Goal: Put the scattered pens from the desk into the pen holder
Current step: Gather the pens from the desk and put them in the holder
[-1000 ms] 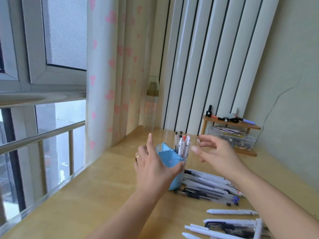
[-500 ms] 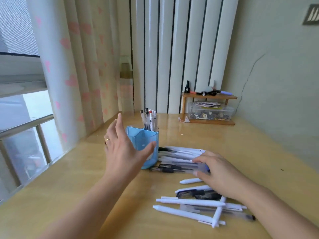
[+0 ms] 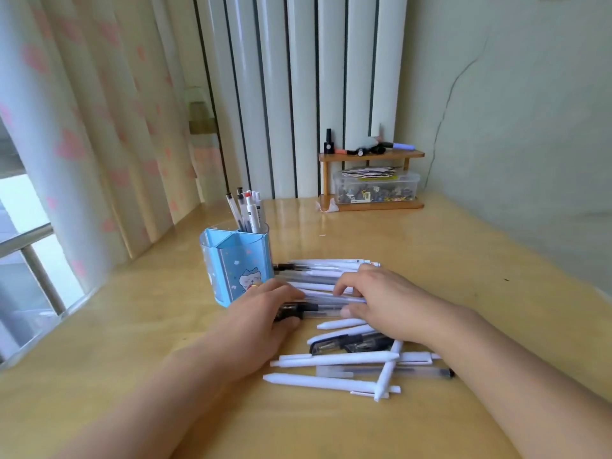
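A blue pen holder (image 3: 231, 266) with a cat picture stands on the wooden desk (image 3: 447, 276), with several pens (image 3: 247, 210) upright in its rear compartment. Right of it lies a row of white, clear and black-capped pens (image 3: 326, 267). My left hand (image 3: 265, 314) and my right hand (image 3: 385, 304) both rest on this row, fingers curled over and thumbs under a bundle of pens (image 3: 323, 301) between them. More white and black pens (image 3: 344, 361) lie crossed on the desk in front of my right hand.
A small wooden shelf (image 3: 371, 155) with a clear box of small items (image 3: 376, 187) stands at the back against the white radiator (image 3: 304, 94). A curtain (image 3: 99, 127) and a window rail are at the left. The wall runs along the right.
My left hand left the holder's side and dropped onto the pens. My right hand came down from above the holder onto the same row. The view tilted downward.
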